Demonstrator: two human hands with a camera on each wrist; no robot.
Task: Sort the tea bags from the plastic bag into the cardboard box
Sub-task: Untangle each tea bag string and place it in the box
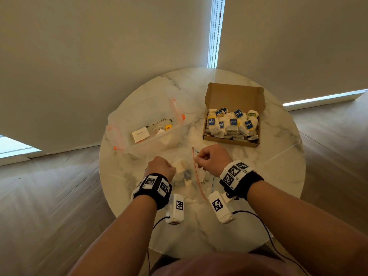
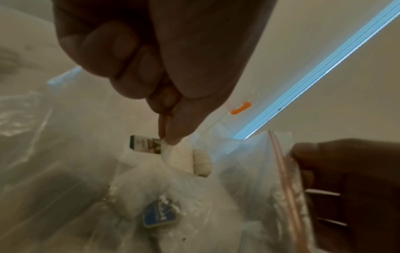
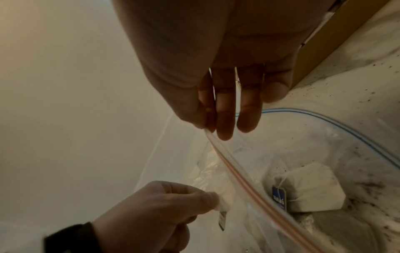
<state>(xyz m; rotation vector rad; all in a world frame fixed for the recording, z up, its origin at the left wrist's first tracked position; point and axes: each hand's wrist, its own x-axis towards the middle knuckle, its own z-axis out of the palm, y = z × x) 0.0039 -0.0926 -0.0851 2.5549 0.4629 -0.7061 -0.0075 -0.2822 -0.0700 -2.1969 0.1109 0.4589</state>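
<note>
A clear zip plastic bag (image 1: 196, 186) with a red seal strip lies on the round marble table (image 1: 278, 176), with several white tea bags inside. My left hand (image 1: 161, 166) pinches a white tea bag (image 2: 184, 159) with a green tag between thumb and forefinger. My right hand (image 1: 212, 158) pinches the bag's red zip edge (image 3: 238, 176) and holds it up. Another tea bag (image 3: 311, 188) with a blue tag lies inside the bag. The open cardboard box (image 1: 234, 96) stands at the back right, packed with tea bags bearing blue tags.
A clear plastic tub (image 1: 143, 140) with orange clips sits at the back left, holding a white card and a yellow-tagged bag. Dark tea crumbs speckle the marble near the box. Cables trail from my wrist cameras over the table's near edge.
</note>
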